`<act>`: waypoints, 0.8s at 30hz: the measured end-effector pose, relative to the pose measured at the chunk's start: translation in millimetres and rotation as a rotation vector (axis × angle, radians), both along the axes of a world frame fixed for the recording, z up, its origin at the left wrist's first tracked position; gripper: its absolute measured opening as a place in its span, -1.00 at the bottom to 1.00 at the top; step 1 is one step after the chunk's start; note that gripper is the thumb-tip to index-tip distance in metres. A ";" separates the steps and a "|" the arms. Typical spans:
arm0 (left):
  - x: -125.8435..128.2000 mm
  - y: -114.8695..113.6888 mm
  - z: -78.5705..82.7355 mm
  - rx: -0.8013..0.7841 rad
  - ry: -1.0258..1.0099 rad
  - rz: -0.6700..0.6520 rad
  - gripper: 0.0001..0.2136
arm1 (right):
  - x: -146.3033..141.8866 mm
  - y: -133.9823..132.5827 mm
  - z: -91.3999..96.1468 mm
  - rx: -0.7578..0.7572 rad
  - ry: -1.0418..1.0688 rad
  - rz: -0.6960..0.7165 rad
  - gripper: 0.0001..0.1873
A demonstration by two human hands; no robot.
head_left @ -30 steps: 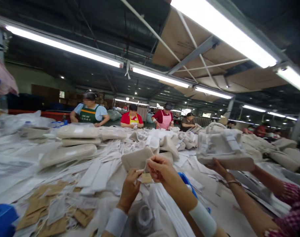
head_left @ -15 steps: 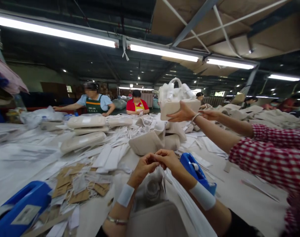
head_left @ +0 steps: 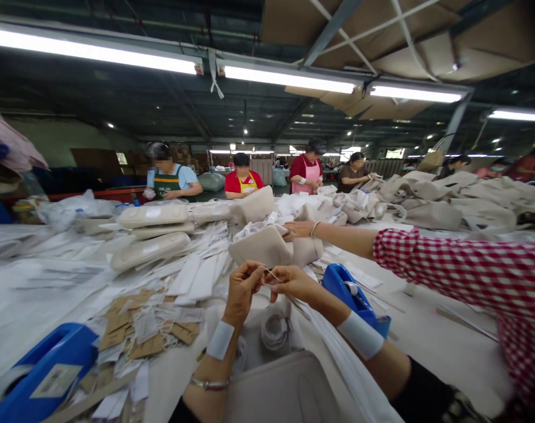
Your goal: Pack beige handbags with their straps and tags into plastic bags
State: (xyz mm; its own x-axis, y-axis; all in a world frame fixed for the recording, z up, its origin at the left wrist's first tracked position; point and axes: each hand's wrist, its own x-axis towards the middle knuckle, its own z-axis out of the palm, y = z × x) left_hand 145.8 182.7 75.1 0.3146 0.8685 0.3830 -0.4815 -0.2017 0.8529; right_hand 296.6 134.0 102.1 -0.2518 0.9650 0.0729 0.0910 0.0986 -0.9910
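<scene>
A thin pale cord (head_left: 271, 272) stretches between my two hands. My left hand (head_left: 241, 289) pinches one end between thumb and fingertips. The other side of the cord is pinched by my right hand (head_left: 297, 284). Below them, close to my body, lies a beige bag (head_left: 276, 390) with a rolled, wrapped strap (head_left: 274, 330) on it. Whatever hangs from the cord is mostly hidden behind my right hand. Just right of that hand stands a blue tape dispenser (head_left: 351, 296).
Brown tags with white cords (head_left: 137, 326) lie in a heap at left, near a second blue tape dispenser (head_left: 51, 370). Beige bags (head_left: 261, 247) stand ahead. A co-worker's checked sleeve (head_left: 452, 258) reaches in from the right. Other people work across the table.
My fingers have drawn slightly apart, and the cord now shows between them. The co-worker's raised bag has left their hands; one of their hands now touches a bag ahead of me.
</scene>
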 end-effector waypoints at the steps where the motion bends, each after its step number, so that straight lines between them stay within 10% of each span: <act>1: -1.7 1.4 0.3 0.002 -0.016 0.015 -0.77 | 1.4 -0.4 1.4 0.006 -0.006 0.018 -0.73; 13: -15.3 25.1 -13.3 0.043 0.084 0.290 -0.75 | 16.9 20.8 4.6 -0.142 -0.008 0.254 -0.68; 24: -11.3 14.7 -23.6 0.266 0.703 0.547 -0.79 | 38.2 73.2 6.3 0.026 -0.141 -0.058 -0.55</act>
State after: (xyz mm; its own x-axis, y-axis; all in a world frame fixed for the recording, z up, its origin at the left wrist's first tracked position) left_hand 134.5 197.4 51.4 0.1222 0.8753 0.4679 0.3485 -0.4792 0.8055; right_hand 334.8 207.2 108.3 -0.2056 0.9764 0.0656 0.2356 0.1144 -0.9651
